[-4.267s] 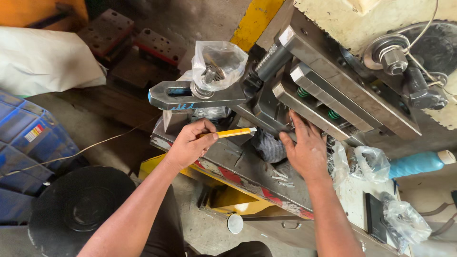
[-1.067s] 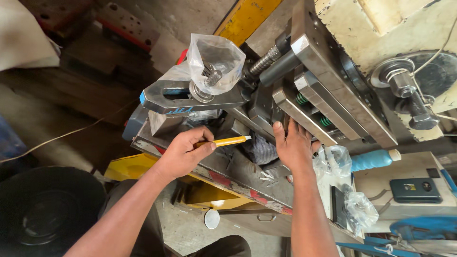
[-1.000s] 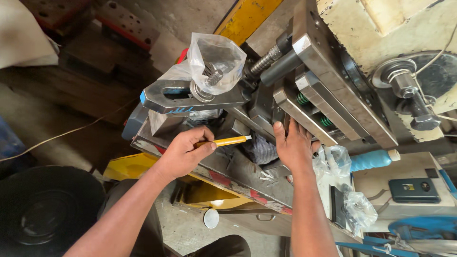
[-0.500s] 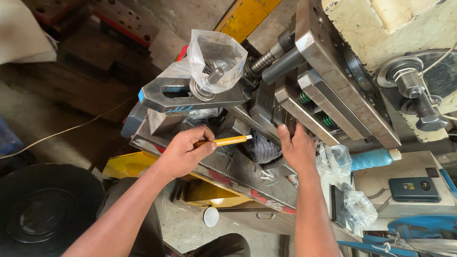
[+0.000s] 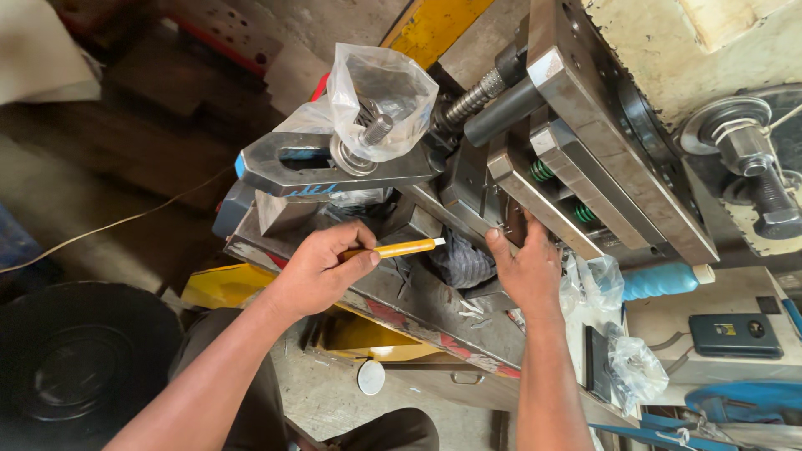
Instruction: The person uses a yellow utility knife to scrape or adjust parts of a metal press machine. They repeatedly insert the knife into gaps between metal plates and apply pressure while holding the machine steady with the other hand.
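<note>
Sliding up a little since a moment ago, right hand [image 5: 528, 271] now pressing open fingers on the grey metal block [image 5: 535, 188]. Left hand [image 5: 322, 267] gripping the yellow pencil [image 5: 401, 248], lying longways, tip pointing right toward that near right hand.

You're in a metalworking workshop: a heavy steel press die [image 5: 585, 167], large bolts [image 5: 752, 167], a steel clamp bar [image 5: 334, 163] and grimy concrete floor [image 5: 334, 401] surround you
</note>
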The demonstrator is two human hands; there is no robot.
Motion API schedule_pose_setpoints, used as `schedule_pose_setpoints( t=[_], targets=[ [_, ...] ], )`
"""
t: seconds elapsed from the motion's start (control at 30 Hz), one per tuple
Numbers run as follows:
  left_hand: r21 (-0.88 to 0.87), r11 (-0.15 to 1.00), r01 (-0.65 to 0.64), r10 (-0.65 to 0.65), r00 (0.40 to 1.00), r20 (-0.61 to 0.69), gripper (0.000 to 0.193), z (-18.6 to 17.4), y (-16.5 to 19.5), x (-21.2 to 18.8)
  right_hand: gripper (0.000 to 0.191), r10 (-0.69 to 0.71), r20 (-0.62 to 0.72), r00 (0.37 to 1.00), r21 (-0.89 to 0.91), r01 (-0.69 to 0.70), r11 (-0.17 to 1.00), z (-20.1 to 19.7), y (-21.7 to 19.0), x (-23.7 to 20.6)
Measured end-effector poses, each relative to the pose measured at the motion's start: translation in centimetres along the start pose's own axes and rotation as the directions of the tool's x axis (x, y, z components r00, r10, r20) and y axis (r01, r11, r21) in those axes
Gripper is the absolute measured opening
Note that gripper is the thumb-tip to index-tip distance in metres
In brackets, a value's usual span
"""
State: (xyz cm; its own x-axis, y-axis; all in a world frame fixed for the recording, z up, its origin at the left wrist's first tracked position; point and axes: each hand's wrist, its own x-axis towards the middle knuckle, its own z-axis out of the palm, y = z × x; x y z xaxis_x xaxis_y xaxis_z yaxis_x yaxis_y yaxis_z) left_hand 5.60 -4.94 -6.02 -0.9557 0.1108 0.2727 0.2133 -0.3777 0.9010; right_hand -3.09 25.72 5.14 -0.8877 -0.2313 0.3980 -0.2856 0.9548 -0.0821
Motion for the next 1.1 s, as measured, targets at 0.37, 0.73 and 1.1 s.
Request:
schedule_pose_setpoints(
  t=[0.37, 0.73, 1.1],
  targets=[
    [0.007, 1.0, 0.015, -0.015, 1.0, 0.004, 0.008, 0.1, -0.2, 0.2, 0.092, -0.034, -0.063, 0.997, -0.107, 0.027, 0.994, 0.7, 0.3, -0.2],
    [0.042, 0.996, -0.074, 0.073, 0.997, 0.026, 0.008, 0.0, -0.1, 0.4, 0.072, -0.212, -0.447, 0.869, -0.123, 0.175, 0.977, 2.5, -1.1, -1.8],
    [0.082, 0.997, -0.013, 0.012, 1.0, 0.012, 0.009, 0.1, 0.2, 0.3, 0.064, -0.236, -0.433, 0.87, -0.14, 0.194, 0.971, 2.1, -1.7, -1.7]
  ],
)
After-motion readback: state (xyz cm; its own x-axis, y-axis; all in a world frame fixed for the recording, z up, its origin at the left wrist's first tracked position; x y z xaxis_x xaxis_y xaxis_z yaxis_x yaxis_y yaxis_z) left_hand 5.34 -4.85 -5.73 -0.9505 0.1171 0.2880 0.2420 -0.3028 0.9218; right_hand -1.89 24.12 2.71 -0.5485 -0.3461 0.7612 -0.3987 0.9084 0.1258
